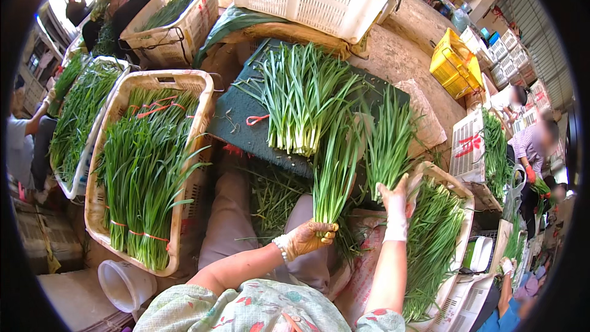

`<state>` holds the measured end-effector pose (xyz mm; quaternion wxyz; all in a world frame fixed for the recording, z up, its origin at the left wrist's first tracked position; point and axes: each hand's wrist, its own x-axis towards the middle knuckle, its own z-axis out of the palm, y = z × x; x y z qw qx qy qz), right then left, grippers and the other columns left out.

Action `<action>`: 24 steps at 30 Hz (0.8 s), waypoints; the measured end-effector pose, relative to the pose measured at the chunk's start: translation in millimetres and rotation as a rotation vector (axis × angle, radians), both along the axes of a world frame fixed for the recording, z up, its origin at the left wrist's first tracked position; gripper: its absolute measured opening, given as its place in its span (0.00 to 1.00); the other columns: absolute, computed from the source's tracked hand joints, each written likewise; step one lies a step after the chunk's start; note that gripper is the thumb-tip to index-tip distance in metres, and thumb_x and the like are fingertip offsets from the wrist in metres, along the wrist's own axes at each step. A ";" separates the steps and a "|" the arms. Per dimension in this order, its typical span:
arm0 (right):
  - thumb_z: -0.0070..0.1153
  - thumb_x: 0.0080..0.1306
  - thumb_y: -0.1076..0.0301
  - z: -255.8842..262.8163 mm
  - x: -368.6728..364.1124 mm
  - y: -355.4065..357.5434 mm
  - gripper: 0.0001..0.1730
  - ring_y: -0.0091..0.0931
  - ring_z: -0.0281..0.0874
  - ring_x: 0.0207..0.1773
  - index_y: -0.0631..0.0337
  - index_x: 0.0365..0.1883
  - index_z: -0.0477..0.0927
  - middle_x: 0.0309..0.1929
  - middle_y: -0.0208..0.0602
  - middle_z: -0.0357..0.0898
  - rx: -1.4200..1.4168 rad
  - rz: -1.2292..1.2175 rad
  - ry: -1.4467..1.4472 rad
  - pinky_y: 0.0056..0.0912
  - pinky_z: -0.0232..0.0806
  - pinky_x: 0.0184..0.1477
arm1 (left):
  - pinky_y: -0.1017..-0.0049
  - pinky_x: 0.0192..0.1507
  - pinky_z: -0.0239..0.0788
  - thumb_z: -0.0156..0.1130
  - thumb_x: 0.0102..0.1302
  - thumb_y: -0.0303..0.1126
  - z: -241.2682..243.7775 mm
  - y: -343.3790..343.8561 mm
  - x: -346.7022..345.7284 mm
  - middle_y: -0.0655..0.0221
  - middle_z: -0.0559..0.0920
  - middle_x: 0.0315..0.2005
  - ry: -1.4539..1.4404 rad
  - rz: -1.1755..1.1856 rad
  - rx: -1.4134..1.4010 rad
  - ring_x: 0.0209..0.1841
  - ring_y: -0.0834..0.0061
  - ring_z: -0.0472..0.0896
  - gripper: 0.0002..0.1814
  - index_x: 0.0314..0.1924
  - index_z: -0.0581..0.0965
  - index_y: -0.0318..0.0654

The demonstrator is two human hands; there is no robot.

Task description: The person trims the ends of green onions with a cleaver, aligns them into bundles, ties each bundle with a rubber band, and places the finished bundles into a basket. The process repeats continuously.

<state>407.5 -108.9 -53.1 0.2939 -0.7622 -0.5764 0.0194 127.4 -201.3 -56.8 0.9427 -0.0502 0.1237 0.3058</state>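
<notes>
My left hand (308, 240), in a stained glove with a beaded bracelet at the wrist, grips a bunch of garlic chives (333, 180) by its pale stem ends. The leaves point away from me. In a white glove, my right hand (394, 198) holds a second bunch of chives (389, 140) near its base, beside the crate on my right. A larger pile of chives (299, 106) lies on the dark green board (244, 97) before me, its stem ends facing me. Left of that pile is a red tie loop (256, 120).
Tied chive bundles fill a plastic crate (92, 193) on my left; loose chives lie in a crate (465, 203) on my right. A large white crate (304, 0) stands behind the board. A white bucket (124, 286) sits at lower left. Other people work on both sides.
</notes>
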 end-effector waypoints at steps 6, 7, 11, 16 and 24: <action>0.57 0.70 0.70 42.5 -83.0 -89.1 0.24 0.23 0.80 0.38 0.65 0.63 0.70 0.44 0.37 0.82 -0.188 0.138 1.051 0.24 0.74 0.39 | 0.79 0.35 0.68 0.62 0.66 0.24 9.5 -5.1 3.1 0.69 0.81 0.35 0.126 0.009 0.076 0.32 0.79 0.75 0.10 0.46 0.77 0.31; 0.57 0.70 0.71 43.5 -100.7 -94.2 0.19 0.21 0.80 0.36 0.66 0.58 0.76 0.41 0.33 0.82 -0.180 0.163 0.865 0.23 0.73 0.37 | 0.79 0.35 0.69 0.62 0.66 0.24 11.4 -5.4 3.9 0.69 0.81 0.35 0.144 0.000 0.088 0.32 0.79 0.75 0.10 0.47 0.77 0.31; 0.58 0.69 0.70 90.3 -129.6 -70.3 0.07 0.19 0.77 0.31 0.63 0.41 0.82 0.34 0.31 0.81 -0.056 0.182 0.769 0.20 0.69 0.33 | 0.78 0.37 0.69 0.62 0.65 0.24 14.9 -10.1 -3.1 0.68 0.82 0.37 0.196 0.007 0.108 0.34 0.80 0.76 0.13 0.50 0.77 0.31; 0.63 0.66 0.60 93.6 -133.1 -22.8 0.12 0.19 0.75 0.25 0.60 0.36 0.81 0.25 0.29 0.80 -0.196 0.168 0.740 0.24 0.67 0.28 | 0.79 0.38 0.67 0.60 0.64 0.23 13.2 -9.9 -3.0 0.67 0.82 0.45 0.075 -0.001 0.214 0.33 0.83 0.73 0.17 0.54 0.75 0.33; 0.61 0.67 0.65 99.6 -125.5 -0.6 0.08 0.14 0.70 0.22 0.60 0.32 0.80 0.22 0.26 0.77 -0.198 0.149 0.975 0.17 0.60 0.19 | 0.78 0.40 0.68 0.59 0.62 0.25 8.0 -9.7 -4.4 0.60 0.80 0.53 -0.078 0.014 0.168 0.37 0.79 0.76 0.20 0.56 0.74 0.35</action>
